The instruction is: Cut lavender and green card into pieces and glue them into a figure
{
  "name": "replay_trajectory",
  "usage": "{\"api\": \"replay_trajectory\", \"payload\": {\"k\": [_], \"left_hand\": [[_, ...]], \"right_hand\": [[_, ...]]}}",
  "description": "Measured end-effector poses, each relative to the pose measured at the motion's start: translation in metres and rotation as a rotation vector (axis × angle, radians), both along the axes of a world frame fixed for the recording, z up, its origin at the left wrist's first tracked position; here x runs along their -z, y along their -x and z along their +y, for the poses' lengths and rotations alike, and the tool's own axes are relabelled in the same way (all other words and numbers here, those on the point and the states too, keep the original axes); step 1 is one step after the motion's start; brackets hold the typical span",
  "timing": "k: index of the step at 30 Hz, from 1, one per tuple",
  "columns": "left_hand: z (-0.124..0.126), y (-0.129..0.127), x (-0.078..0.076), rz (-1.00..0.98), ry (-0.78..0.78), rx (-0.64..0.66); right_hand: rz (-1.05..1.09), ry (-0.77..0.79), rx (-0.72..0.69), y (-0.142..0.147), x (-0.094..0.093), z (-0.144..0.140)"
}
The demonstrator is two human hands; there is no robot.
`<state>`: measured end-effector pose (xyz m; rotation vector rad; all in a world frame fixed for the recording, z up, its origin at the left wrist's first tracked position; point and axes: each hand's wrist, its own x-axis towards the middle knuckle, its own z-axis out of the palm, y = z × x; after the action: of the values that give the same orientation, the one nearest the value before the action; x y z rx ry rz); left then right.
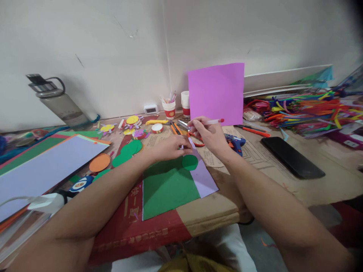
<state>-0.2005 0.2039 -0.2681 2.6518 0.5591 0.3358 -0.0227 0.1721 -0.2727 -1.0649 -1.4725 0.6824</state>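
Note:
My right hand (208, 134) grips a pen with a red cap (215, 121), its tip pointing down at a lilac paper strip (202, 177). My left hand (170, 147) presses flat on the edge of a green foam sheet (167, 187), right by a green foam circle (190, 162) that lies on the lilac strip. Both sheets rest on a cardboard box lid (210, 209). A pink foam sheet (217, 92) stands upright against the wall just behind my hands.
A black phone (292, 156) lies to the right, with a heap of coloured pipe cleaners (309, 109) behind it. Orange scissors and cutters (177, 128) and a blue glue gun (235, 141) sit near my hands. Foam sheets (45, 162), cut circles (124, 151) and a grey bottle (61, 104) fill the left.

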Motion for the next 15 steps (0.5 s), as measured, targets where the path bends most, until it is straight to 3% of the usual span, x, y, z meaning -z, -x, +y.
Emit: {"api": "replay_trajectory", "payload": {"k": [3, 5, 10, 15], "left_hand": [[0.002, 0.001, 0.006, 0.006, 0.024, 0.209], [0.007, 0.002, 0.009, 0.021, 0.043, 0.263], [0.017, 0.005, 0.009, 0.018, 0.114, 0.191], [0.018, 0.003, 0.004, 0.144, 0.157, 0.2]], "right_hand": [[0.027, 0.028, 0.013, -0.001, -0.002, 0.0], [0.025, 0.033, 0.015, -0.001, -0.003, 0.0], [0.018, 0.011, 0.007, 0.001, -0.003, 0.0], [0.016, -0.003, -0.001, 0.002, -0.004, -0.001]]}}
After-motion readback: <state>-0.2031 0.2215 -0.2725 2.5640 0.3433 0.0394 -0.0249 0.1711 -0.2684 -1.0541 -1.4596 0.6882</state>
